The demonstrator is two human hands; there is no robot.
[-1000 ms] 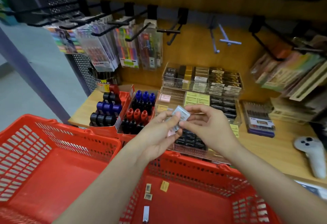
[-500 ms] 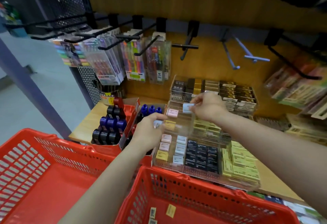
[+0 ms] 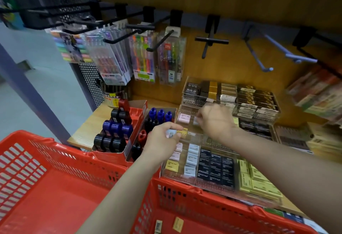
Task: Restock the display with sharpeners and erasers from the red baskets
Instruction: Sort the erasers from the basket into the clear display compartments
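Note:
My left hand [image 3: 162, 139] holds a small pale blue eraser [image 3: 170, 133] over the left edge of the clear tiered display [image 3: 218, 183]. My right hand [image 3: 214, 121] is blurred above the display's middle tier, fingers curled on a pale eraser [image 3: 195, 121] beside a pink eraser [image 3: 184, 118]. The front tier holds rows of pink, yellow, pale blue and black erasers. Two red baskets sit in front: the left basket [image 3: 46, 169] looks bare inside, the right basket [image 3: 203, 198] has a few small packets [image 3: 177, 223] on its floor.
Red cartons of black, blue and red sharpeners [image 3: 115, 132] stand left of the display. Pen packs [image 3: 142, 58] hang from black hooks above. Boxed stationery [image 3: 314, 93] fills the shelf at right. A clear upper tier [image 3: 229, 95] holds dark and gold boxes.
My right hand dropped from the upper tier toward the middle tier with its eraser. My left hand stays at the display's left edge. The camera moved closer.

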